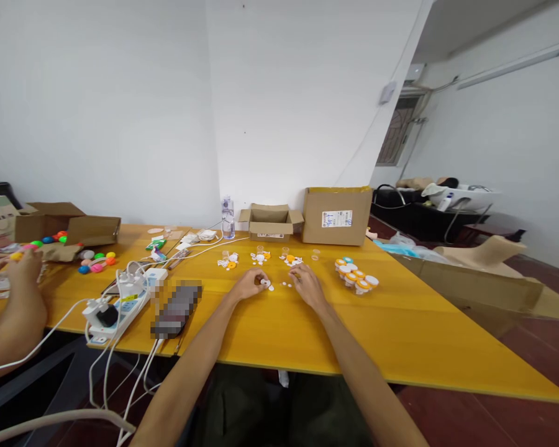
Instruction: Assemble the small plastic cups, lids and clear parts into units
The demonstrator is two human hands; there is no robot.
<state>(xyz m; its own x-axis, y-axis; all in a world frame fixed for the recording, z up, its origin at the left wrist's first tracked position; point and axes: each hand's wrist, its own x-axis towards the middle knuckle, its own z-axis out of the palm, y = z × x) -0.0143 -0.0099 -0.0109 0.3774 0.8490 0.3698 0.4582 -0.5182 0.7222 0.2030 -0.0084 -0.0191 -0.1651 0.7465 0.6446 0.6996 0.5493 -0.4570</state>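
Note:
On the wooden table, my left hand (249,285) is closed, with its thumb and fingers pinching a small white disc (264,282). Another small white disc (271,288) lies just below those fingertips. My right hand (307,285) is curled a little to the right, fingertips together; what they hold, if anything, is too small to make out. Tiny white pieces (287,285) lie between the hands. Beyond them are little heaps of white and orange parts (261,257), each with a clear plastic ring (259,249) close by.
Capped clear containers (355,275) cluster at right. Behind stand a small open carton (271,223), a large carton (337,217) and a water bottle (228,217). A phone (177,310) and power strip (130,304) with cables lie left, near another person's arm (23,304) and coloured balls (97,263).

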